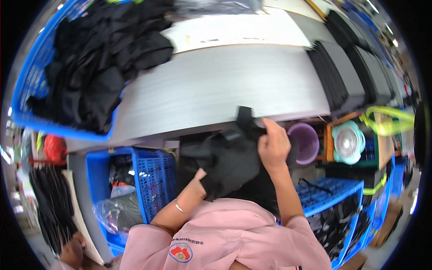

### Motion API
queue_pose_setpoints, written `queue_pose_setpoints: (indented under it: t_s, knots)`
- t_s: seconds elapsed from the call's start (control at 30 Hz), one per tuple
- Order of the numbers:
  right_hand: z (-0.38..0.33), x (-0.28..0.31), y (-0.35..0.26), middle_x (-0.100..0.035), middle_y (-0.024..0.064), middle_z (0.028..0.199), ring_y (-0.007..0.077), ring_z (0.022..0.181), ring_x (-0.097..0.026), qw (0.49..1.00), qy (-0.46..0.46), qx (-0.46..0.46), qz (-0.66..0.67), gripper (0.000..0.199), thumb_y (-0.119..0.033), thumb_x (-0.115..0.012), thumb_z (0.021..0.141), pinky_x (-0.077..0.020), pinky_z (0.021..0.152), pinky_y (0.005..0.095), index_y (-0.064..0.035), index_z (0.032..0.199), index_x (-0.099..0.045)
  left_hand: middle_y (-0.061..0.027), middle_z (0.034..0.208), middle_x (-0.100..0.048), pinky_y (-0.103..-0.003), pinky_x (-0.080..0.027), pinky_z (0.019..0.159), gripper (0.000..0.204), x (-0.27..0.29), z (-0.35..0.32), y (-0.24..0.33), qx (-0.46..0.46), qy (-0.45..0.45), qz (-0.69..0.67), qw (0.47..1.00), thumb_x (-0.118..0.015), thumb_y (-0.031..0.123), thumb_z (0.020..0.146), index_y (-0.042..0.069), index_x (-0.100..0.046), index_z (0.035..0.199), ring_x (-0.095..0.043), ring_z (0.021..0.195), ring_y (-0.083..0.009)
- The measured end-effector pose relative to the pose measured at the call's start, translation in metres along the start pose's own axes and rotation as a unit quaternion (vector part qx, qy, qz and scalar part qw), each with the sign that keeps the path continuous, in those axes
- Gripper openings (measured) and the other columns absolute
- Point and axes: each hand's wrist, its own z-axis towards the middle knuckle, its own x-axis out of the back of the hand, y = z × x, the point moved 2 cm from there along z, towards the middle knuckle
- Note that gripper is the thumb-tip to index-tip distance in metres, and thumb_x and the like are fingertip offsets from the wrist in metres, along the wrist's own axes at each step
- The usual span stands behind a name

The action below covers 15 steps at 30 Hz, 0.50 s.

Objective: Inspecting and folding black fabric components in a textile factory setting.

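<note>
A limp black fabric piece with a short tab at its top hangs in front of my body, just off the near edge of the grey worktable. My right hand is closed on its upper right edge, fingers pinched near the tab. At the lower left, my left hand grips the same piece. Most of its fingers are hidden behind the cloth, which looks slightly blurred. A blue basket heaped with black fabric pieces stands at the table's left.
Stacked black-and-grey panels sit at the table's right. Below stand a purple bin, a small turquoise fan and blue crates on both sides. Another person's hand shows at lower left beside hanging black strips.
</note>
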Motion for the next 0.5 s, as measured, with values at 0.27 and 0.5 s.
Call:
queue_pose_setpoints:
  t_s: [0.27,0.5]
  knots:
    - [-0.017,0.02,0.022,-0.065,0.0143,0.123,0.0253,0.117,-0.06,0.91,-0.204,-0.212,0.292,0.033,0.004,-0.053,0.088,-0.0394,0.105,0.0325,0.008,0.12,-0.061,-0.0015,0.116,-0.068,-0.03,-0.056,0.086,0.047,-0.038,0.017,0.025,-0.081,0.18,0.126,0.972,-0.055,0.047,0.098,0.009,-0.063,0.125,-0.066,0.1,-0.0138]
    - [0.034,0.021,0.057,-0.054,0.0138,0.135,0.0225,0.126,-0.052,0.739,-0.092,-0.321,0.586,0.049,-0.018,-0.062,0.092,-0.0351,0.11,0.0348,0.01,0.131,-0.051,-0.0035,0.107,-0.067,-0.028,-0.055,0.081,0.031,-0.053,0.029,0.128,-0.29,0.065,0.079,0.952,-0.058,0.025,0.099,0.002,-0.061,0.119,-0.065,0.093,-0.0118]
